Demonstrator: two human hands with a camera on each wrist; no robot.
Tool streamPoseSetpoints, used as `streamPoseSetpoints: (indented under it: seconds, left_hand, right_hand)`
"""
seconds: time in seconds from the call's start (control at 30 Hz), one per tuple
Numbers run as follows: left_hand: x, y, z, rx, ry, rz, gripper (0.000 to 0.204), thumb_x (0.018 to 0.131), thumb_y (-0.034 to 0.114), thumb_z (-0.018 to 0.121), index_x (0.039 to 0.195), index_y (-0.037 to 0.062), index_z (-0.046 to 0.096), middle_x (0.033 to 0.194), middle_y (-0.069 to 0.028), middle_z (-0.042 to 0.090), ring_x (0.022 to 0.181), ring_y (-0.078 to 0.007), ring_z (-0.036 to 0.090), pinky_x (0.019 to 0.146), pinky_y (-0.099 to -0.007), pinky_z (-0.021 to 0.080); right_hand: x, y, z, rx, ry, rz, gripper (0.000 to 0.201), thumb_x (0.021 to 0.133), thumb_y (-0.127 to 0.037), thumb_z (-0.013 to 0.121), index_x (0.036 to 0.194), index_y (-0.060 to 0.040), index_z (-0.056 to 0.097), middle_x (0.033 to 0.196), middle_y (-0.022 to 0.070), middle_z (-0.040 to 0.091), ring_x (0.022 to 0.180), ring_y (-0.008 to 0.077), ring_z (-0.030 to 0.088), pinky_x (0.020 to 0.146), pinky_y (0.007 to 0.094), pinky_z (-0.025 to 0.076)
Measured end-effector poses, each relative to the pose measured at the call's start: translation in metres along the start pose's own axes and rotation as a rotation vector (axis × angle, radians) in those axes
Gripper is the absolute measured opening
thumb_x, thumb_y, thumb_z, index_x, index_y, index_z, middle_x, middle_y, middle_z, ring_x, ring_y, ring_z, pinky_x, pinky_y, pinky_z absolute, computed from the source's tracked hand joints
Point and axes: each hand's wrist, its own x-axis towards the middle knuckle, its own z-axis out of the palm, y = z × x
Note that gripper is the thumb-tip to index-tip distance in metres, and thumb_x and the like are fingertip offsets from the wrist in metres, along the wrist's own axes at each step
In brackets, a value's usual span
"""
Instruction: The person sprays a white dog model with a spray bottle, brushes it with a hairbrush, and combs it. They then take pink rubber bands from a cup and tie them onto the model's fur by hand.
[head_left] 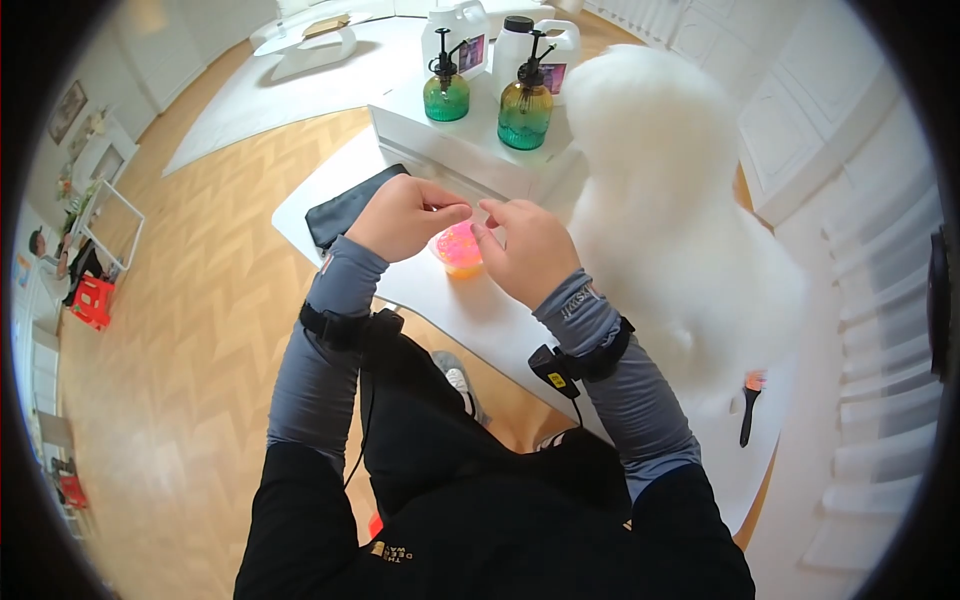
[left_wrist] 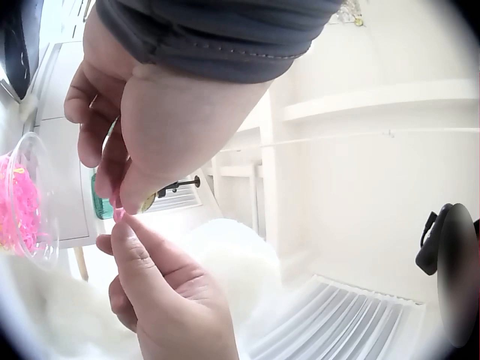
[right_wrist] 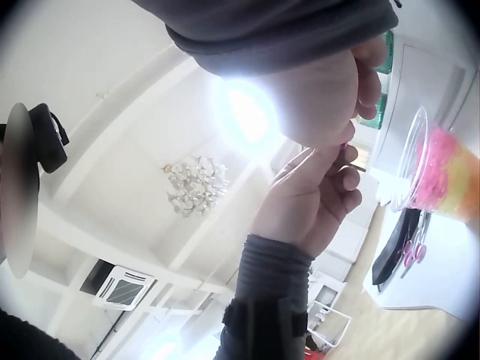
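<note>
My left hand [head_left: 402, 218] and right hand [head_left: 532, 256] meet fingertip to fingertip over the front of the white table. Between them, in the left wrist view, thumbs and forefingers pinch a tiny pink band [left_wrist: 118, 214]; the fingers hide most of it. Just below and behind the hands stands a clear plastic tub [head_left: 462, 268] filled with small pink, yellow and orange bands. Close to the right hand's outer side rises a large fluffy white furry figure [head_left: 660, 180].
Left of the tub lies a black pouch [head_left: 345, 212], with pink-handled scissors [right_wrist: 413, 253] beside it. Two green-and-amber spray bottles [head_left: 525, 118] and white jugs [head_left: 482, 62] stand on a raised white surface behind. A black-handled brush [head_left: 748, 412] lies at the table's right.
</note>
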Motion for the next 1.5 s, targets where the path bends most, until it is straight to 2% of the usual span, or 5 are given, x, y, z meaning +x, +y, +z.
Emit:
streamPoseSetpoints:
  seconds: [0.5, 0.9, 1.07, 1.17, 1.5]
  left_hand:
    - [0.004, -0.013, 0.022, 0.042, -0.018, 0.057, 0.028, 0.098, 0.021, 0.072, 0.109, -0.0034, 0.078, 0.083, -0.0067, 0.076, 0.074, -0.0068, 0.060, 0.069, -0.0265, 0.051]
    - [-0.001, 0.000, 0.021, -0.287, -0.033, 0.138, 0.021, 0.100, 0.010, 0.072, 0.111, -0.0067, 0.075, 0.096, -0.0042, 0.075, 0.087, -0.0078, 0.066, 0.080, -0.0239, 0.053]
    - [0.003, 0.007, 0.022, -0.076, 0.069, 0.106, 0.022, 0.097, 0.012, 0.076, 0.109, -0.0060, 0.075, 0.088, -0.0041, 0.074, 0.080, -0.0089, 0.064, 0.068, -0.0274, 0.052]
    - [0.009, -0.009, 0.026, 0.383, 0.031, 0.021, 0.023, 0.094, 0.013, 0.078, 0.109, -0.0040, 0.076, 0.084, -0.0055, 0.073, 0.073, -0.0099, 0.062, 0.063, -0.0297, 0.050]
    - [0.017, -0.036, 0.029, 0.170, 0.022, -0.012, 0.019, 0.093, 0.012, 0.076, 0.104, -0.0030, 0.076, 0.081, -0.0058, 0.072, 0.073, -0.0103, 0.064, 0.067, -0.0284, 0.051]
  right_hand:
    - [-0.005, 0.024, 0.017, 0.027, 0.061, 0.030, 0.022, 0.093, -0.023, 0.064, 0.094, -0.0040, 0.075, 0.092, 0.0201, 0.071, 0.091, 0.0404, 0.068, 0.081, 0.0503, 0.055]
    - [-0.027, -0.003, -0.021, 0.193, 0.134, -0.022, 0.034, 0.095, -0.019, 0.066, 0.122, 0.0001, 0.071, 0.096, 0.0176, 0.073, 0.087, 0.0353, 0.070, 0.077, 0.0436, 0.056]
    - [-0.037, 0.005, -0.030, 0.260, 0.223, -0.066, 0.032, 0.093, -0.019, 0.072, 0.121, -0.0022, 0.072, 0.089, 0.0121, 0.073, 0.059, 0.0212, 0.063, 0.059, 0.0350, 0.052]
    - [-0.039, 0.011, -0.030, 0.250, 0.150, -0.060, 0.030, 0.094, -0.020, 0.068, 0.116, -0.0005, 0.074, 0.094, 0.0181, 0.074, 0.082, 0.0342, 0.071, 0.074, 0.0421, 0.057]
    - [-0.037, 0.031, -0.020, 0.221, 0.113, -0.089, 0.026, 0.090, -0.020, 0.071, 0.108, -0.0025, 0.077, 0.084, 0.0145, 0.075, 0.074, 0.0328, 0.071, 0.071, 0.0420, 0.056]
